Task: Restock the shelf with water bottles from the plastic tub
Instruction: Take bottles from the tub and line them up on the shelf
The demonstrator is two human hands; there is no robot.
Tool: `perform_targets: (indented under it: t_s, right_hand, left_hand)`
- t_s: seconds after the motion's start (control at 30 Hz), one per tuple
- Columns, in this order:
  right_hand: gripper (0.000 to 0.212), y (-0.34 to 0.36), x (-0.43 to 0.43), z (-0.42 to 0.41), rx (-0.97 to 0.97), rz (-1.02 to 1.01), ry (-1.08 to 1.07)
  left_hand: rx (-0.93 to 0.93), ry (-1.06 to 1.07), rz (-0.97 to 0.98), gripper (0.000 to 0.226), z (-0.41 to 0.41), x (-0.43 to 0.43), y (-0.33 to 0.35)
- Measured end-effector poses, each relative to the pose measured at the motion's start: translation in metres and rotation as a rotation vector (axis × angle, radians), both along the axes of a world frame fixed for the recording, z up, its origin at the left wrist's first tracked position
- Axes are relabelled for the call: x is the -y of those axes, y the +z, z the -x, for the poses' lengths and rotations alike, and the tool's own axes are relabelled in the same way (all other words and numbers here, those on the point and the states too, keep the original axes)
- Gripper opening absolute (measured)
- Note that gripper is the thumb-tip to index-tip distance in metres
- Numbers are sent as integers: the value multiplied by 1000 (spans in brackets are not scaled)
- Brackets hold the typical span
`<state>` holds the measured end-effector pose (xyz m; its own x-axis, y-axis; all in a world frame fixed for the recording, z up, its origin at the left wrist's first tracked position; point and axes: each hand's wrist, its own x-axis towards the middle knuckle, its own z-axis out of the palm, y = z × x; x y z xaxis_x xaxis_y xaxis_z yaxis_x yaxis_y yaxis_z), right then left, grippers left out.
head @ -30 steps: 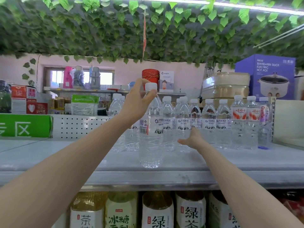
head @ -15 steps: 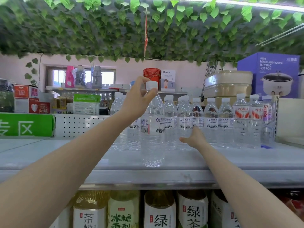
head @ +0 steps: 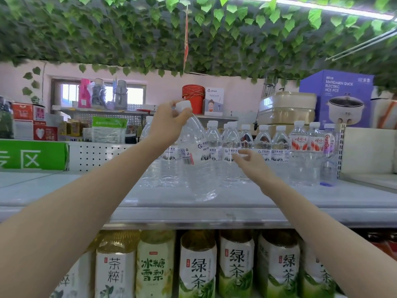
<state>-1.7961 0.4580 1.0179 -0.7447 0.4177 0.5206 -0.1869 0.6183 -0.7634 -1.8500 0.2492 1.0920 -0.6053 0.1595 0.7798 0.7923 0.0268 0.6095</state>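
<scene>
Pinching neck of bottle [head: 197, 166] with left grip [head: 169, 123], leaning long axis cap up-left and base down-right over shelf [head: 64, 196], toward row [head: 279, 151] and released right grip [head: 251, 163].

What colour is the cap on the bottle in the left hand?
The cap is white; head view shows it best.

Two hands [head: 165, 123] [head: 253, 165], one held water bottle [head: 198, 168], two red-label bottles [head: 297, 144] [head: 315, 144], one purple-label bottle [head: 328, 145], one purple box [head: 318, 91]
</scene>
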Motion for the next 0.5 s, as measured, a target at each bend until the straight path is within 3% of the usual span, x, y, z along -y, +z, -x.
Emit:
perform_targets:
  t_s: [0.1, 0.17, 0.27, 0.4, 0.5]
  right_hand:
    - [56, 6, 17, -33, -31, -86, 141]
    - [73, 4, 26, -48, 41, -208, 241]
    - [96, 0, 21, -55, 46, -311, 198]
    - [102, -6, 4, -63, 1, -275, 125]
    - [91, -11, -6, -70, -55, -271, 47]
  left_hand:
    - [43, -54, -112, 32, -4, -10, -6]
    - [45, -100, -152, 31, -13, -23, -9]
    - [40, -185, -197, 26, -26, -40, -10]
    - [8, -229, -130, 31, -37, -57, -11]
    - [29, -232, -36, 34, -42, -67, -12]
